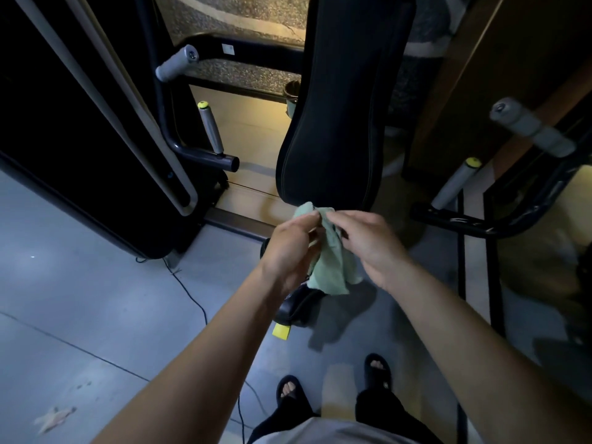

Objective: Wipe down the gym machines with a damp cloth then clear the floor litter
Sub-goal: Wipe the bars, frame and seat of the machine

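Observation:
A pale green cloth (331, 267) hangs between my two hands, just below the lower end of the machine's long black back pad (339, 116). My left hand (290, 248) pinches the cloth's upper edge. My right hand (368, 243) pinches the same edge from the other side. The cloth's lower part dangles loose above the black seat (299, 307), which carries a yellow tab (281, 331). A crumpled piece of litter (53, 418) lies on the grey floor at the lower left.
Grey handles with yellow end caps (209, 129) (455, 184) stick out on both sides of the pad. A black weight-stack housing (80, 123) stands at left. A thin cable (192, 296) runs across the floor. My sandalled feet (333, 382) stand below.

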